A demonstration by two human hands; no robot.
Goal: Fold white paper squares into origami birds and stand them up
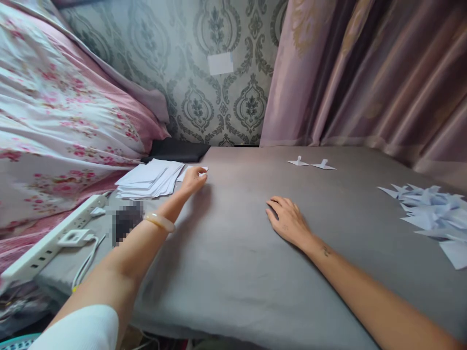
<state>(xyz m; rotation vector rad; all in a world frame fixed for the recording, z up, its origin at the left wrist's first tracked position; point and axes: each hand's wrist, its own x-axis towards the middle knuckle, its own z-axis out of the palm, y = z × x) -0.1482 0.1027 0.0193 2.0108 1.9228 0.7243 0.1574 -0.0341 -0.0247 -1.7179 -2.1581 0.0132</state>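
At the far left of the table, my left hand (194, 180) has its fingers curled in a pinch at the edge of a white sheet of paper (183, 174). The hand covers part of that sheet. Just left of it lies a loose stack of white paper sheets (149, 179). My right hand (288, 219) rests palm down near the middle of the table, holding nothing, its fingers slightly bent and thumb apart. Beyond it stand two small folded paper pieces (323, 165). A pile of folded white paper shapes (432, 209) lies at the right.
The grey-covered table (226, 272) reaches back to a patterned wall. A power strip (51, 238) with a white plug and cable runs along the left edge. Floral cloth (73, 116) hangs at left, and a pink curtain (328, 73) at back right. A black item (178, 151) lies behind the stack.
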